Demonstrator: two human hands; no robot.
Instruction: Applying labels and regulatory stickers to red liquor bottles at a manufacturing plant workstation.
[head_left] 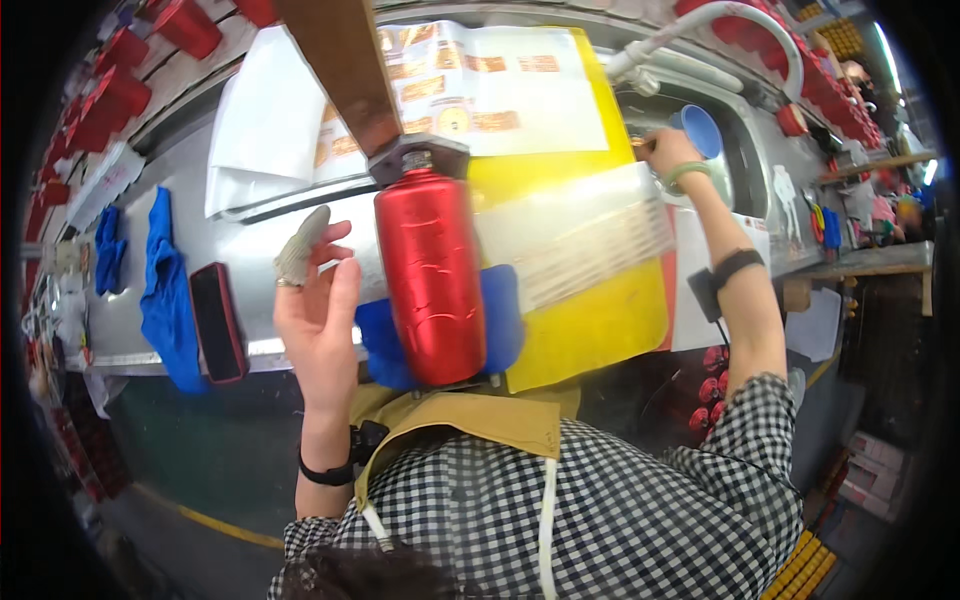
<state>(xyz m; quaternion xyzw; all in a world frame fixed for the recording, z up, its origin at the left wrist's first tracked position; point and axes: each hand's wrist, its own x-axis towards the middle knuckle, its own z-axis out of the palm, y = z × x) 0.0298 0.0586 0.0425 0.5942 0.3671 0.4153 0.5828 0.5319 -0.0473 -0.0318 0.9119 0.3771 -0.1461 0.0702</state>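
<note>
A shiny red metal bottle (432, 275) lies in the middle, its neck against a dark angular block (418, 160) under a brown bar. Its lower part rests over a blue pad (505, 318). Just left of the bottle is my left hand (322, 310), fingers spread and holding nothing, with a grey knitted cover on one or more fingers. My right hand (674, 154) reaches over the sink basin (745, 165), right beside a blue cup (700, 131). Its fingers are bent together, and what they hold is too small to make out.
Left on the metal bench lie a dark phone (217, 322) and a blue cloth (168, 290). A yellow sheet (590, 340) and printed sheets (540, 90) cover the bench centre. A curved white pipe (715, 12) arches over the sink. Several red bottles (712, 388) stand below, right.
</note>
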